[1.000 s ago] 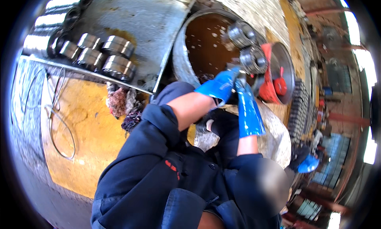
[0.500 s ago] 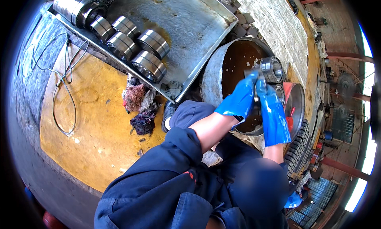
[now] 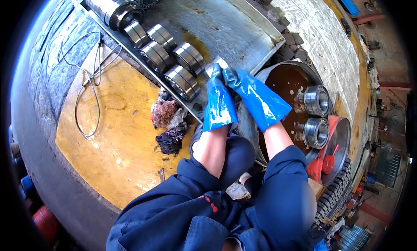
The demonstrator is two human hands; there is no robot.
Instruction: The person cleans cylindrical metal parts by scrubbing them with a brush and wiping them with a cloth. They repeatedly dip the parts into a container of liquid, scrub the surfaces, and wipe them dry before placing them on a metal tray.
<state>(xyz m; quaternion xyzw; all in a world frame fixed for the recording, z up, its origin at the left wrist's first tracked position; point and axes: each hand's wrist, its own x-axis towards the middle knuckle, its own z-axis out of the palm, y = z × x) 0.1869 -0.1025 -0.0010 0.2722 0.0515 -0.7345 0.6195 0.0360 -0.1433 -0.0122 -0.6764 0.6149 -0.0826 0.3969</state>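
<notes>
You are holding one small, shiny metal piece [image 3: 220, 62] with both gloved hands, and it is sitting between your fingertips, above the metal tray [image 3: 243, 38], near its right-hand part. Your left hand [image 3: 216, 83] is closing its fingers around the lower side of this piece, and your right hand [image 3: 236, 78] is pressing close beside it, also with bent fingers; the piece is mostly hidden by the blue gloves, so I cannot tell its full shape. Just to the left of your hands, five short steel rings [image 3: 189, 59] are lying in the tray in a close group, and behind them some long ridged metal rolls [image 3: 110, 7] are lying at the tray's edge. To the right of your hands, a round drum [image 3: 248, 133] is standing with brown liquid [image 3: 282, 83] inside, and pale flecks are floating on it. At the drum's right side two wet-looking rings [image 3: 316, 101] are resting, one near the other, and next to them a red basin [image 3: 316, 169] is leaning. Below the tray, pink and dark rags [image 3: 165, 114] are lying in a heap on a yellow board [image 3: 115, 159], where a thin looped cable [image 3: 98, 109] is also lying, farther to the left.
</notes>
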